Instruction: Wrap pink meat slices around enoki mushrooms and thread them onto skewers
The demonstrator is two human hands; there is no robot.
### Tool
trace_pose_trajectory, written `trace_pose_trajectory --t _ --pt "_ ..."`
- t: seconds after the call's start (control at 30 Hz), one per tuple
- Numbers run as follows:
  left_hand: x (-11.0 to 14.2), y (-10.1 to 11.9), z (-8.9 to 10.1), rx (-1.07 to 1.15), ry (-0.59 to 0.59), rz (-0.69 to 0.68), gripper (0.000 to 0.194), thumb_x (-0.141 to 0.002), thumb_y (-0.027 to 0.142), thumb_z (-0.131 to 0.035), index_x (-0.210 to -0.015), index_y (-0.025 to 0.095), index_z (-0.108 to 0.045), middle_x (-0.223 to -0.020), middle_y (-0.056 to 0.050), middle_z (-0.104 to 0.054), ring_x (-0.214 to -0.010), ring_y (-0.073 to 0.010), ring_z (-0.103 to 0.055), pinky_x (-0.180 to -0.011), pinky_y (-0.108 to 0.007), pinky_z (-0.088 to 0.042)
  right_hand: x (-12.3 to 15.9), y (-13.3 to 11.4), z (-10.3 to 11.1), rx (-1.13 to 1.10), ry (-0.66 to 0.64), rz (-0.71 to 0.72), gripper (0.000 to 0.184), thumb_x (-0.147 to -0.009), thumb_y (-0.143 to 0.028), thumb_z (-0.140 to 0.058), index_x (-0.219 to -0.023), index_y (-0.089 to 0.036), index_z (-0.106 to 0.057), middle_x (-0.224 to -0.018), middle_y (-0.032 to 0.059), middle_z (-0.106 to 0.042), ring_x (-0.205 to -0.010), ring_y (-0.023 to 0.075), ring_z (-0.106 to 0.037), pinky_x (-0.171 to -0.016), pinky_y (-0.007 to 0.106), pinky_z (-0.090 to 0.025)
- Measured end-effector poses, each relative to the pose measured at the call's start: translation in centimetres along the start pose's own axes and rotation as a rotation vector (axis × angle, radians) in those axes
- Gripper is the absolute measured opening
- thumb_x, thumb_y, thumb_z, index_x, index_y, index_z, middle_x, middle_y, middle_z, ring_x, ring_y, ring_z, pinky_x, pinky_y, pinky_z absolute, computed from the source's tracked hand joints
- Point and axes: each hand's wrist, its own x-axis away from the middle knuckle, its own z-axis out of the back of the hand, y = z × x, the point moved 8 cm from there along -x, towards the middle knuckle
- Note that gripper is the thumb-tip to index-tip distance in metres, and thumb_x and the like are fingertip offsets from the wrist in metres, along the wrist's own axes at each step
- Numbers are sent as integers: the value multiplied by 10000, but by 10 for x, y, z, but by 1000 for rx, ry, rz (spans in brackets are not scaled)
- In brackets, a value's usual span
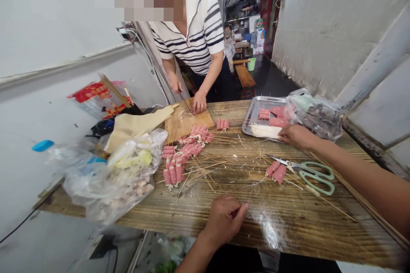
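Note:
My left hand (224,218) rests near the front edge of the wooden table (288,222), fingers curled in a pinch on a thin bamboo skewer. My right hand (296,135) reaches to the metal tray (253,115), fingers closed on a bundle of white enoki mushrooms (265,131). Pink meat slices (270,113) lie in the tray. Two meat rolls (276,172) lie by green-handled scissors (312,172). Several finished meat rolls (182,153) and loose skewers (208,166) lie mid-table.
Another person in a striped shirt (195,30) stands across the table, hands on a wooden cutting board (185,121). Plastic bags (118,175) of vegetables sit at left, another bag (315,113) beside the tray. Walls close in on both sides.

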Motion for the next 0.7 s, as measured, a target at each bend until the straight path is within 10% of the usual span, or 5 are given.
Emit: trace_pose_trajectory --t 0.7 --pt "-1 -1 0 -28 13 8 472 -909 286 -497 -477 166 -351 -457 36 -383 -473 -79 -350 -526 -240 -259 1 -12 7 59 79 -160 211 -802 -147 -497 -835 -41 -677 -878 242 -693 -779 229 -646 -681 284 -387"
